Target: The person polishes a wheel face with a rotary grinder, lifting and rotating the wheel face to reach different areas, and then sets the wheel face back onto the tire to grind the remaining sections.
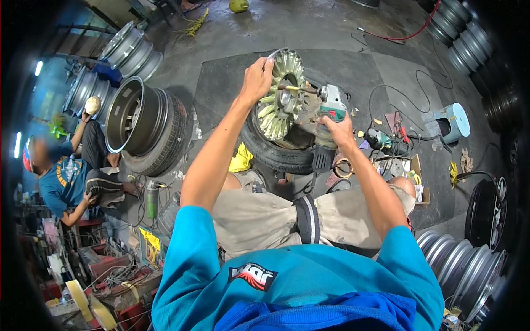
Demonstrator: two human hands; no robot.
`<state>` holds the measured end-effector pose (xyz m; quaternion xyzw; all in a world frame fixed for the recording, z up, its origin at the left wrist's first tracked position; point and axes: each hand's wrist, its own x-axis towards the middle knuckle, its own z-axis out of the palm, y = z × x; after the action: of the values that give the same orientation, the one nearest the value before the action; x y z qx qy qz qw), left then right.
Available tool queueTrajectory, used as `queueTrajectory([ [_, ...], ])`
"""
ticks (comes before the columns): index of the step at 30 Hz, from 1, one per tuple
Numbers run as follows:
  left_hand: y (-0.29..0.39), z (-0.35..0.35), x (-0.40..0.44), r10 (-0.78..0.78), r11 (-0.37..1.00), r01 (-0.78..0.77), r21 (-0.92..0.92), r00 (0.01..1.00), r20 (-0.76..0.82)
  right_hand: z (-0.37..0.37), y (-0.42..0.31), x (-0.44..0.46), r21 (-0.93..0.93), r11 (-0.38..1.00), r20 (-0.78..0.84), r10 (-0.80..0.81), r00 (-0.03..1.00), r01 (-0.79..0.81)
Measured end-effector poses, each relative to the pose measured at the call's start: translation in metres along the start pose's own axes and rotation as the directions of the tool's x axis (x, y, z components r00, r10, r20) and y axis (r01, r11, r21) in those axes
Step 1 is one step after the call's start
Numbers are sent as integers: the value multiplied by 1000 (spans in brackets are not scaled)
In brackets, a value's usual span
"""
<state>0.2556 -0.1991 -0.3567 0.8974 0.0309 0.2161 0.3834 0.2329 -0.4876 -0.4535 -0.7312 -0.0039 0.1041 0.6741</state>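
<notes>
A multi-spoke wheel rim (280,94) stands tilted on a tire (287,160) lying on the floor in front of me. My left hand (257,80) is closed round the rim's upper left edge. My right hand (338,129) grips a power grinder (332,100) with a green and grey body. From the grinder's head a thin shaft with a yellowish part reaches left to the spokes near the rim's centre. Whether its tip touches them is hard to tell. The fingers of my right hand are partly hidden behind the tool.
Another person (66,171) sits at the left. Beside them a large rim (130,116) lies on a tire. A second grinder (381,139), cables and a light blue stool (455,121) are at the right. Yellow cloth (240,159) lies near my knees. Rims are stacked at both sides.
</notes>
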Motion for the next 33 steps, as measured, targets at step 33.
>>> queueTrajectory([
  [33, -2, -4, -4, -50, 998, 49, -48, 998, -26, -10, -9, -17, -298, 945, 61, -124, 990, 136],
])
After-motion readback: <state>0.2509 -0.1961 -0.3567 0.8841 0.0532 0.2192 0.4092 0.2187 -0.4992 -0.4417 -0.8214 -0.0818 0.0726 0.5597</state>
